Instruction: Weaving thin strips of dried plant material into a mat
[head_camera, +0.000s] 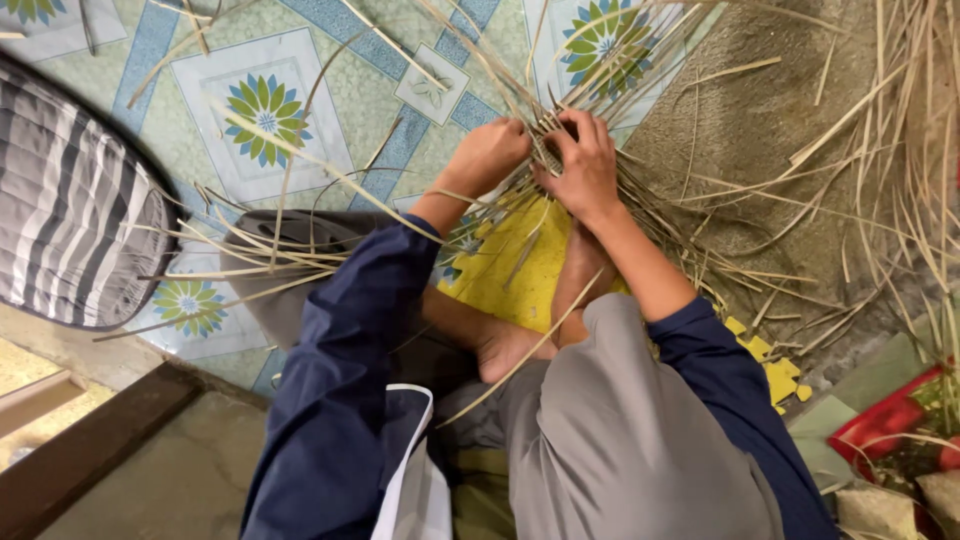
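Note:
I sit on the floor with a half-woven piece of thin bamboo strips in front of me. My left hand is closed around a bunch of strips at the left side of the weave. On the right side, my right hand pinches strips at the woven middle. Long loose strip ends fan out in all directions. A bare foot rests on a yellow mat under the weave. My sleeves are dark blue and my trousers grey.
A grey striped cushion lies at the left on the flower-patterned floor covering. Bare grey floor with scattered strips fills the right. A red packet lies at the lower right. A wooden edge runs along the lower left.

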